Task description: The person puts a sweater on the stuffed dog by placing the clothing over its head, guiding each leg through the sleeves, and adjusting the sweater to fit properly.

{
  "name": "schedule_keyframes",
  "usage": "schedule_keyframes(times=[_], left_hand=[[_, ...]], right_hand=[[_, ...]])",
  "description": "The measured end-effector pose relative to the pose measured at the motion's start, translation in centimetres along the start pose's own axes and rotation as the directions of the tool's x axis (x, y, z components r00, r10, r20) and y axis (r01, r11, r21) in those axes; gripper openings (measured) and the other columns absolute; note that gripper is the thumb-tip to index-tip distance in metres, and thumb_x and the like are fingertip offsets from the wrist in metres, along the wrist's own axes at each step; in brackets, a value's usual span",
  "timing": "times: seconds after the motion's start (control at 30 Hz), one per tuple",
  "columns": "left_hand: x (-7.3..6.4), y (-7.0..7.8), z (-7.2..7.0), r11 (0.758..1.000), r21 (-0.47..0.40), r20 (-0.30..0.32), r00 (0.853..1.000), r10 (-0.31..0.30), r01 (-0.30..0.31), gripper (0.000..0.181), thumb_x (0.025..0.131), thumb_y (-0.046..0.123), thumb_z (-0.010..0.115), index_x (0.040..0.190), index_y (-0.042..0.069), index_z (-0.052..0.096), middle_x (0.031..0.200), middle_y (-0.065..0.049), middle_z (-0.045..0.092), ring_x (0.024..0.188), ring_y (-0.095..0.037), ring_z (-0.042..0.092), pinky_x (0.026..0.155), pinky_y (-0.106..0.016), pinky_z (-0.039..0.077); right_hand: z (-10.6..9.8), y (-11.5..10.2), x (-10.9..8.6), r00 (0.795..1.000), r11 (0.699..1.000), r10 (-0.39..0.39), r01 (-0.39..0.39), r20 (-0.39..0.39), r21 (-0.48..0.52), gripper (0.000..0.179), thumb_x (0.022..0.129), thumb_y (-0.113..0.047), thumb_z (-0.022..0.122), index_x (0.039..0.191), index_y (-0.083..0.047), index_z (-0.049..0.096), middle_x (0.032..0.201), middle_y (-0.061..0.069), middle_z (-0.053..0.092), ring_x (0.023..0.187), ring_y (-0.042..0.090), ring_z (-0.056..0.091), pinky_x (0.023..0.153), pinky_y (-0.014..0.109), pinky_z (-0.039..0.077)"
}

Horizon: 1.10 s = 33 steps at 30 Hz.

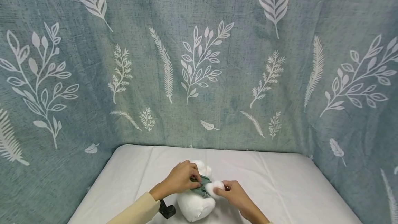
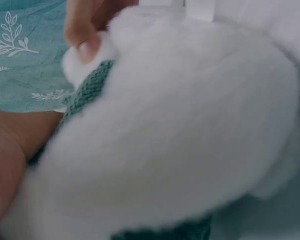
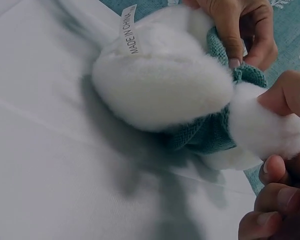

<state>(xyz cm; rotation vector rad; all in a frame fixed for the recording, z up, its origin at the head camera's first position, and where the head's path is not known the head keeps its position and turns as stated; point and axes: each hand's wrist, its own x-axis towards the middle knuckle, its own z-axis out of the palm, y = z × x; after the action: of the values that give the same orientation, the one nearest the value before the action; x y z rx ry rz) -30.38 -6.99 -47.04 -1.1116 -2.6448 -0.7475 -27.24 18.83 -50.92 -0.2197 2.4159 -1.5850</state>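
Observation:
A white stuffed animal lies on the white surface, wearing a teal knitted sweater. My left hand pinches the sweater's knit between thumb and fingers. With thumb and fingertips, my right hand grips a rounded white limb of the toy that sticks out of the knit. A white fabric tag printed MADE IN CHINA hangs from the toy's rear end. In the left wrist view, the fluffy body fills most of the picture and covers much of the knit.
Just left of the toy, beside my left sleeve, is a small black object. The white surface stretches around the toy with faint creases. Teal leaf-patterned fabric hangs behind it and on both sides.

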Motion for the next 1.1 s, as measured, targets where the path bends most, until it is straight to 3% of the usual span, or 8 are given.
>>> schedule_keyframes(times=[0.13, 0.3, 0.5, 0.67, 0.83, 0.97, 1.1], left_hand=[[-0.3, 0.0, -0.3, 0.999, -0.02, -0.004, 0.999, -0.033, 0.033, 0.006, 0.084, 0.026, 0.087, 0.086, 0.026, 0.082, 0.085, 0.019, 0.063, 0.073, -0.001, 0.045, 0.066, -0.022, 0.04], [-0.5, 0.0, -0.2, 0.994, -0.102, -0.013, 1.0, -0.028, 0.026, 0.004, 0.088, 0.023, 0.085, 0.087, 0.022, 0.081, 0.086, 0.016, 0.063, 0.076, -0.005, 0.049, 0.067, -0.021, 0.043], [-0.4, -0.2, 0.0, 0.975, -0.223, -0.02, 1.0, -0.022, 0.017, 0.012, 0.098, 0.031, 0.073, 0.097, 0.022, 0.081, 0.089, 0.017, 0.064, 0.082, -0.004, 0.054, 0.075, -0.024, 0.046], [-0.4, -0.3, 0.1, 0.944, -0.325, -0.033, 0.997, -0.073, 0.058, 0.027, 0.102, 0.043, 0.064, 0.101, 0.022, 0.08, 0.09, 0.017, 0.066, 0.084, -0.005, 0.056, 0.08, -0.03, 0.048], [-0.6, -0.3, -0.2, 0.926, -0.359, -0.064, 0.987, -0.15, 0.118, 0.039, 0.105, 0.05, 0.055, 0.102, 0.02, 0.079, 0.091, 0.016, 0.066, 0.087, -0.009, 0.056, 0.077, -0.032, 0.048], [-1.0, -0.6, -0.2, 0.922, -0.359, -0.064, 0.982, -0.176, 0.142, 0.034, 0.106, 0.047, 0.056, 0.102, 0.021, 0.077, 0.091, 0.013, 0.065, 0.086, -0.009, 0.057, 0.076, -0.031, 0.048], [-1.5, -1.0, 0.1, 0.915, -0.369, -0.035, 0.981, -0.19, 0.163, 0.021, 0.102, 0.041, 0.064, 0.101, 0.023, 0.075, 0.091, 0.011, 0.064, 0.083, -0.009, 0.059, 0.073, -0.029, 0.05]], right_hand=[[0.0, 0.4, 0.0, 1.0, 1.0, 0.022, -0.022, 0.008, -0.002, 0.032, 0.095, -0.035, 0.074, 0.1, -0.004, 0.075, 0.092, -0.001, 0.068, 0.081, 0.016, 0.053, 0.071, 0.034, 0.043], [-0.2, 0.2, -0.2, 1.0, 1.0, 0.027, -0.027, 0.011, -0.011, 0.031, 0.094, -0.037, 0.074, 0.097, -0.007, 0.074, 0.081, -0.003, 0.062, 0.072, 0.016, 0.045, 0.062, 0.031, 0.037], [-0.5, -0.2, -0.6, 0.999, 0.999, 0.03, -0.03, 0.039, -0.017, 0.034, 0.093, -0.042, 0.074, 0.1, -0.009, 0.074, 0.086, 0.001, 0.067, 0.071, 0.015, 0.048, 0.06, 0.03, 0.04], [-0.7, 0.1, -0.6, 0.998, 1.0, 0.031, -0.031, 0.049, -0.006, 0.037, 0.092, -0.046, 0.075, 0.101, -0.011, 0.072, 0.081, -0.001, 0.062, 0.065, 0.013, 0.042, 0.054, 0.027, 0.037], [-1.0, 0.8, -0.7, 0.999, 0.999, 0.031, -0.03, 0.042, -0.014, 0.036, 0.092, -0.045, 0.076, 0.098, -0.01, 0.07, 0.073, -0.004, 0.054, 0.057, 0.012, 0.034, 0.049, 0.025, 0.033], [-1.5, 1.3, -0.8, 0.997, 0.997, 0.059, -0.057, 0.042, -0.047, 0.039, 0.09, -0.048, 0.077, 0.1, -0.011, 0.071, 0.075, -0.003, 0.057, 0.056, 0.011, 0.034, 0.049, 0.026, 0.034], [-2.0, 1.7, -1.0, 0.995, 0.995, 0.081, -0.077, 0.05, -0.07, 0.041, 0.089, -0.05, 0.078, 0.102, -0.012, 0.071, 0.077, -0.002, 0.057, 0.057, 0.011, 0.035, 0.051, 0.026, 0.035]])
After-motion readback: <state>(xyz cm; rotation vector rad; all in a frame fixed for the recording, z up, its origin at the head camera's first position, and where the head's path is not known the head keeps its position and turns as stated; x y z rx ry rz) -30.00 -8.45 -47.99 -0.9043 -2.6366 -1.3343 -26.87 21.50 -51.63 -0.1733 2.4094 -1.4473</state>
